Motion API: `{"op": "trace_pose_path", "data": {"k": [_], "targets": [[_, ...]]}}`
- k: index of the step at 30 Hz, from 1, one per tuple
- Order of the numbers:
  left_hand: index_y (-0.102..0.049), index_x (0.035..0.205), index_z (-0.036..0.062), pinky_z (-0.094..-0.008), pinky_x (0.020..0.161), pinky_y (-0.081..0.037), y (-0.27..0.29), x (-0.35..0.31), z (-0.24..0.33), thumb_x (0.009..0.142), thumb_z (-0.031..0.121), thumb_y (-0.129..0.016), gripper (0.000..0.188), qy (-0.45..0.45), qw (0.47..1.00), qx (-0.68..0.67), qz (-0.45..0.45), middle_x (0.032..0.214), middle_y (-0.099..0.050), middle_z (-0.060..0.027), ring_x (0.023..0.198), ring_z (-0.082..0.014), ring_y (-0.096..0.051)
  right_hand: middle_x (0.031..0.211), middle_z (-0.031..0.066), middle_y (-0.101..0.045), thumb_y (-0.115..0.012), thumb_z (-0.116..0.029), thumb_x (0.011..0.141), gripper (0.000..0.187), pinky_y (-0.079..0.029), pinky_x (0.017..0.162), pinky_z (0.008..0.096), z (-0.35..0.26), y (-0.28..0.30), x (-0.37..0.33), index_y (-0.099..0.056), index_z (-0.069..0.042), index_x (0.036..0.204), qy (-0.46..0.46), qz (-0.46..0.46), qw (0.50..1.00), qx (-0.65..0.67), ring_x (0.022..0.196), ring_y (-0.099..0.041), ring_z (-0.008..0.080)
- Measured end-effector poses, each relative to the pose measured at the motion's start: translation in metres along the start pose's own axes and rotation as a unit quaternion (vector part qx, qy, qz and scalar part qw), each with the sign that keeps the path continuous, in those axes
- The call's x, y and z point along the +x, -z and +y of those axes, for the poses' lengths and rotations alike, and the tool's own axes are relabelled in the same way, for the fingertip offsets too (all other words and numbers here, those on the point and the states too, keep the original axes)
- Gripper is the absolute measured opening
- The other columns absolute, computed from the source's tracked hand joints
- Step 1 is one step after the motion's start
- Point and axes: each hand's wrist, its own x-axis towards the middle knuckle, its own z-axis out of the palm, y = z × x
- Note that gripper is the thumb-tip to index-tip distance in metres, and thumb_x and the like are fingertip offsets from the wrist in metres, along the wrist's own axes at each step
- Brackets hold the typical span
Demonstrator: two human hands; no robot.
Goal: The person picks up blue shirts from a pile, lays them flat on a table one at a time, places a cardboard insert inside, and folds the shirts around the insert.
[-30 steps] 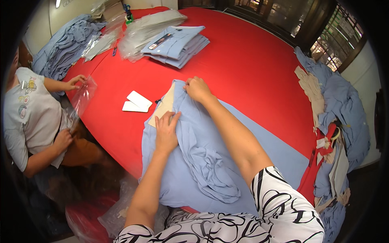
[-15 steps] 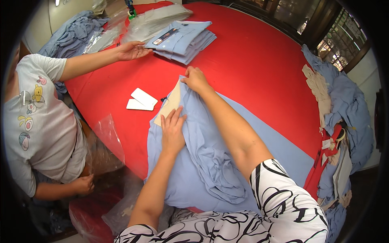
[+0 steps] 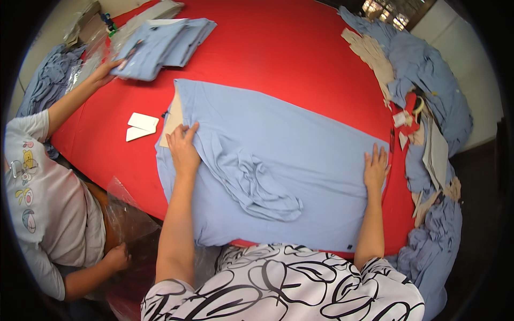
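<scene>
A light blue garment [image 3: 321, 144] lies spread across the red table in front of me. Its far side is folded over toward me, and a crumpled sleeve [image 3: 249, 184] rests on top. A beige board [image 3: 172, 128] shows at its left end, partly covered by the cloth. My left hand [image 3: 183, 152] presses on the cloth and the board's edge, fingers spread. My right hand [image 3: 376, 170] lies flat on the garment's right end, fingers stretched out. Neither hand grips anything.
On the red table [image 3: 278, 48] lie two white tags [image 3: 142, 126]. A co-worker's hand [image 3: 101, 73] holds folded blue shirts [image 3: 155, 48] at the far left. Clear plastic bags [image 3: 126, 211] hang at the left edge. Heaped blue cloth [image 3: 428, 75] and beige cloth [image 3: 369, 59] line the right.
My right hand has moved from the garment's far left corner to its right end. The far side is now folded over. The co-worker's hand has taken hold of the folded shirts.
</scene>
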Motion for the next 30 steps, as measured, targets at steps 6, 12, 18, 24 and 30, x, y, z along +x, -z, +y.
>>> {"op": "trace_pose_path", "data": {"k": [6,12,18,24,30], "targets": [[-0.066,0.120,0.0129,-0.0557,0.111,-0.027,0.007,0.001,-0.008,0.078,0.000,-0.060,0.044,-0.008,0.999,-0.023,-0.030,0.113,-0.055,-0.0103,0.113,-0.0313,-0.051,0.135,0.0164,-0.049,-0.061,-0.028,0.091,0.041,-0.029,0.108,0.0514,-0.034,0.034,-0.016,-0.057,-0.006,0.125,0.064,0.002,0.990,0.124,0.127,-0.043,0.0331],[-0.060,0.126,0.0142,-0.0427,0.107,-0.037,0.053,0.018,-0.015,0.071,0.009,-0.073,0.057,-0.036,0.973,-0.113,-0.199,0.126,-0.054,-0.0106,0.121,-0.0325,-0.046,0.105,0.0164,-0.062,-0.071,-0.025,0.080,0.035,-0.038,0.097,0.0499,-0.186,0.127,-0.145,-0.064,-0.004,0.108,0.432,-0.189,0.820,0.325,0.109,-0.053,0.0339],[-0.060,0.126,0.0175,-0.0437,0.111,-0.034,0.059,0.032,-0.024,0.066,0.016,-0.079,0.063,-0.164,0.961,-0.006,-0.222,0.132,-0.051,-0.0073,0.132,-0.0323,-0.037,0.104,0.0155,-0.062,-0.059,-0.011,0.088,0.023,-0.043,0.092,0.0448,-0.204,0.168,-0.109,-0.061,-0.006,0.110,0.430,-0.287,0.744,0.424,0.100,-0.057,0.0349],[-0.059,0.124,0.0150,-0.0443,0.114,-0.028,0.059,0.062,-0.011,0.063,0.025,-0.085,0.067,-0.192,0.940,0.018,-0.282,0.129,-0.054,-0.0052,0.130,-0.0317,-0.038,0.109,0.0149,-0.063,-0.060,-0.013,0.090,0.024,-0.048,0.085,0.0376,-0.161,0.154,0.002,-0.060,-0.004,0.112,0.102,-0.244,0.794,0.547,0.095,-0.061,0.0288],[-0.054,0.127,0.0114,-0.0424,0.109,-0.033,0.063,0.060,-0.015,0.061,0.031,-0.087,0.076,-0.120,0.942,0.028,-0.313,0.123,-0.056,-0.0082,0.123,-0.0301,-0.042,0.104,0.0084,-0.064,-0.064,-0.010,0.087,0.025,-0.047,0.086,0.0321,-0.172,0.121,-0.089,-0.064,-0.006,0.111,0.130,-0.168,0.880,0.425,0.095,-0.058,0.0204]]}}
